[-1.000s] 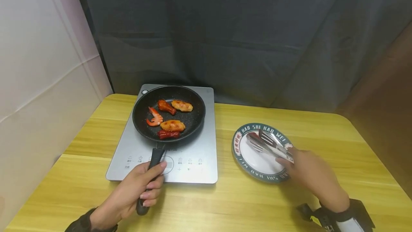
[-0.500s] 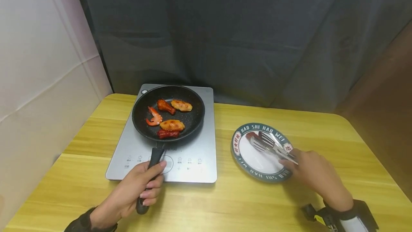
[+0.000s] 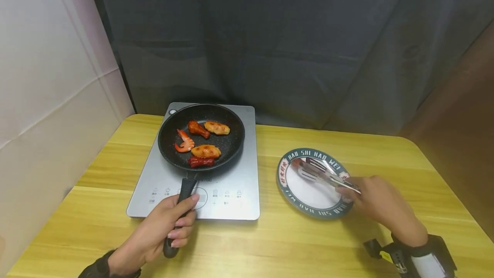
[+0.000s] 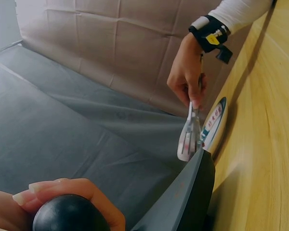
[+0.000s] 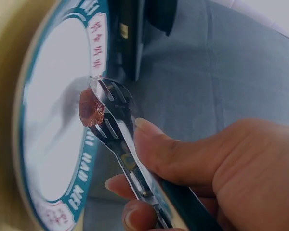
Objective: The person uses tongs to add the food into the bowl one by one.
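Note:
My left hand (image 3: pixel 167 224) grips the black handle (image 3: pixel 186 190) of a frying pan (image 3: pixel 227 149). The pan rests on a silver induction cooktop (image 3: pixel 243 183). In it lie a shrimp (image 3: pixel 186 141), two chicken wings (image 3: pixel 217 128), a drumstick (image 3: pixel 198 128) and a dark red piece (image 3: pixel 201 161). On the right, my right hand (image 3: pixel 380 203) holds slotted metal tongs (image 3: pixel 324 176) over a white plate (image 3: pixel 308 194) with a green lettered rim. A reddish-brown piece of food (image 5: pixel 90 108) sits between the tong tips in the right wrist view; whether it touches the plate I cannot tell.
The yellow wood-grain table (image 3: pixel 270 248) carries the cooktop at left and the plate at right. A dark cloth (image 3: pixel 289 46) hangs behind, a pale panel (image 3: pixel 58 76) stands at left and a brown one (image 3: pixel 459 132) at right.
My right hand has shifted slightly to the right with the tongs, whose tips now look closer together around the food piece. My left hand stays on the pan handle.

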Tool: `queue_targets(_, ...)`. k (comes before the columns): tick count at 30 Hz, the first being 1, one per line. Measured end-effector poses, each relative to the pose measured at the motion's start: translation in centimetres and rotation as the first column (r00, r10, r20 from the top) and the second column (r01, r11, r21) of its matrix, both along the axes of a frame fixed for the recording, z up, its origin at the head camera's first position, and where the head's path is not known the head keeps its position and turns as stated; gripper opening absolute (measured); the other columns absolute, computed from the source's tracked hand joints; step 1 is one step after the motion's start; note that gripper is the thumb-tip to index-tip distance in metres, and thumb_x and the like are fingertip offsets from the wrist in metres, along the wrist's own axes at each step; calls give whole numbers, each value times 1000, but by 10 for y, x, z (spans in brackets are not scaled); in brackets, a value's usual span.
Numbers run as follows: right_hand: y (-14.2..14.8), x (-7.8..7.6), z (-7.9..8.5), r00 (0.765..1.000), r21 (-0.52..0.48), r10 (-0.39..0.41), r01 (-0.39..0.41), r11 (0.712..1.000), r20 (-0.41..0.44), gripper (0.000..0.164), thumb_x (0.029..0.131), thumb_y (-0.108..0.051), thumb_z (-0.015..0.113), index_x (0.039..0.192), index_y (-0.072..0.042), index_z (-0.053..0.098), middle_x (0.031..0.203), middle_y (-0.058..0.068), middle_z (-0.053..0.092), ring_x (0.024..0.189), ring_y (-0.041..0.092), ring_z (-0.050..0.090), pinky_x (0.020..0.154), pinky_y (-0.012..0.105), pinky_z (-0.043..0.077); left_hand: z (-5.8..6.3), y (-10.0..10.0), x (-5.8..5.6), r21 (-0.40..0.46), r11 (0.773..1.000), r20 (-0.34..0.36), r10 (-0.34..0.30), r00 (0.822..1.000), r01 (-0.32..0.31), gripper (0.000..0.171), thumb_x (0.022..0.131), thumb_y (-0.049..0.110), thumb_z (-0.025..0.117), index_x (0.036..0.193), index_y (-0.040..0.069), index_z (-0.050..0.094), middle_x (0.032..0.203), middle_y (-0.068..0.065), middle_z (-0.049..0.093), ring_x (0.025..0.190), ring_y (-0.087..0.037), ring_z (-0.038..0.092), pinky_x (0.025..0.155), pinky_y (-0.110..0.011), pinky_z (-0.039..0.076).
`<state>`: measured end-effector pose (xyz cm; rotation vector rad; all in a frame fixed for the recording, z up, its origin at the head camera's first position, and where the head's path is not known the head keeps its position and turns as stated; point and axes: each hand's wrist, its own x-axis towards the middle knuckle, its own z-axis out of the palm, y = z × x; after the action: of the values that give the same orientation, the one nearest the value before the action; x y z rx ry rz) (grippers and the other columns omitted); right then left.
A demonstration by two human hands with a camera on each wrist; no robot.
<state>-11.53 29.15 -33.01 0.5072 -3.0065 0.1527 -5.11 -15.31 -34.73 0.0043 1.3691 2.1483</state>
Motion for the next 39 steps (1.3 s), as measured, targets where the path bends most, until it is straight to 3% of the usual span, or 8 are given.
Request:
queue_targets(7,-14,-5,14,996,-57,74,-76,995,-41,25,89,-37,68,84,-12,68,57,-8,43,53,11,41,48,28,35,0,-2,1,4,1000,0,7,1000,-7,34,101,30,49,96,5,27,62,6,31,43,-1,30,37,-15,30)
queue_targets(11,-27,-9,25,992,-76,108,-113,991,-69,26,90,-36,67,86,-10,69,55,-9,42,51,9,39,48,27,35,0,-3,1,0,1000,1,3,1000,-3,35,101,31,50,95,5,27,62,6,31,43,-2,30,38,-15,30)
queue_targets(15,-45,-15,43,985,-74,135,-144,987,-111,32,88,-33,69,97,-2,71,57,-6,46,53,12,42,52,30,40,0,-2,1,3,1000,1,6,1000,-6,34,101,30,50,95,5,27,63,6,31,43,-2,29,38,-15,30)
queue_targets(20,-63,-21,66,981,-80,161,-169,982,-106,40,89,-35,69,106,1,70,60,-4,49,56,14,44,53,31,40,-1,-1,0,1,1000,1,7,1000,-7,35,101,30,50,96,5,27,63,6,31,44,-2,29,38,-15,30)
queue_targets(25,-84,-28,83,967,-86,222,-234,969,-126,28,89,-33,69,96,-6,72,56,-6,41,52,12,40,49,28,34,-1,-1,-1,-2,1000,-6,9,1000,-9,35,101,31,50,95,5,27,62,6,31,43,-2,29,37,-15,29)
queue_targets(28,-99,-34,89,964,-90,246,-254,963,-98,25,89,-34,69,89,-9,71,52,-6,36,48,11,37,45,27,32,-2,-1,-1,-7,1000,-7,4,1000,-4,36,101,32,50,95,5,27,62,6,31,43,-2,29,37,-15,29)
queue_targets(35,-133,-54,95,958,-93,286,-283,954,11,25,91,-32,67,90,-8,71,53,-3,39,46,12,39,44,27,33,-2,-1,-1,7,1000,-1,4,1000,-4,35,101,31,49,97,5,26,63,6,31,43,-2,28,37,-15,29)
queue_targets(39,-149,-66,94,953,-74,298,-294,953,52,26,90,-33,68,81,-9,68,54,-2,40,47,13,42,42,26,33,-1,-1,-1,-5,1000,4,6,1000,-6,36,101,32,50,99,5,27,62,6,31,43,-2,29,37,-15,29)
